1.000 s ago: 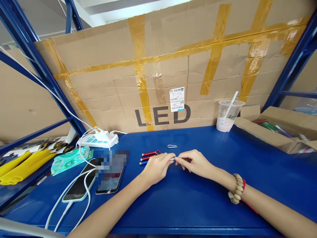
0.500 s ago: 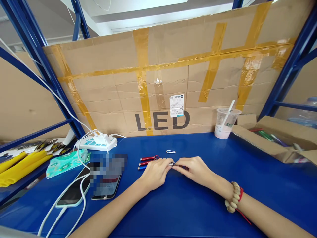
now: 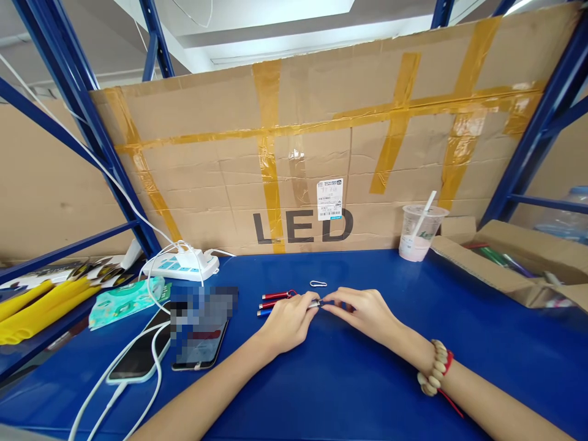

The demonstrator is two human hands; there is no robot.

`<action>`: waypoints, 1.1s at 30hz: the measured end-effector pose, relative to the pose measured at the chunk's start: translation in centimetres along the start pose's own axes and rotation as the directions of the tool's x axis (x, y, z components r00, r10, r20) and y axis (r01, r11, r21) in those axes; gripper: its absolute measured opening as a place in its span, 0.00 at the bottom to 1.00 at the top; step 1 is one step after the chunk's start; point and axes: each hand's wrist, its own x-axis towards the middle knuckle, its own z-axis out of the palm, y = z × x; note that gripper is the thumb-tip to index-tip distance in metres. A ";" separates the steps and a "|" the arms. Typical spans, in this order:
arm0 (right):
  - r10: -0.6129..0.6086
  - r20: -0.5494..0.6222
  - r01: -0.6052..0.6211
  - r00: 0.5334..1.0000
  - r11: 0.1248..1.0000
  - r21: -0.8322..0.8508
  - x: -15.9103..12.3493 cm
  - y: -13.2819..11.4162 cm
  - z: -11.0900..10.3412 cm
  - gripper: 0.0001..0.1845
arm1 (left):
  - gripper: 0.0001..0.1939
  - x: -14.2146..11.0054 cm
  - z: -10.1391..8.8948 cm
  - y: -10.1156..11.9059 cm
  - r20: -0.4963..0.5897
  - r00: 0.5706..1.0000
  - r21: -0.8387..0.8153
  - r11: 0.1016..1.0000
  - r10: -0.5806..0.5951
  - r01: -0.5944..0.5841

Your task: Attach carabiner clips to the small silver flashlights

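A small silver cylinder [image 3: 314, 304] is held above or against the blue counter [image 3: 367, 392], in front of the middle of the large cardboard panel [image 3: 220, 202]; whether it is touching the counter cannot be told. It is gripped by the left hand [image 3: 289, 323], whose fingers are closed around it so that only a short end is left showing. The right hand [image 3: 367, 313] is brought up to that end, with thumb and forefinger drawn close together and the other fingers loosely curled; whether anything is pinched there cannot be told. A beaded bracelet [image 3: 433, 370] is worn on the right wrist.

Just beyond the left hand, two red cylinders [image 3: 275, 296] and a blue cylinder [image 3: 265, 312] are laid side by side, partly hidden by the knuckles. A wire clip [image 3: 318, 283] is placed on the counter beyond the gap between the hands.

To the left, a pale-edged phone [image 3: 142, 355] is plugged into a white cable, and a dark phone [image 3: 202, 352] is set beside it, its upper part blurred. Behind them a teal packet [image 3: 126, 300] and a white power strip [image 3: 169, 267] are seen. At the right, a clear cup [image 3: 416, 236] with a straw is stood near an open carton [image 3: 478, 269], in which coloured sticks are contained.
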 end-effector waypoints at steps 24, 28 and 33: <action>-0.081 -0.037 0.080 0.996 0.996 -0.028 -0.1 0.0 0.0 0.14 | 0.09 0.1 0.1 -0.1 0.076 0.994 0.007 0.997 -0.075 0.075; -0.078 -0.038 0.077 0.996 0.997 -0.013 0.0 -0.2 -0.2 0.15 | 0.09 0.1 0.1 -0.2 0.094 0.995 -0.014 0.999 -0.029 0.031; -0.054 -0.004 0.054 0.999 0.998 0.036 0.1 -0.1 -0.3 0.18 | 0.09 0.0 0.1 -0.2 0.114 0.993 -0.035 0.999 0.013 -0.009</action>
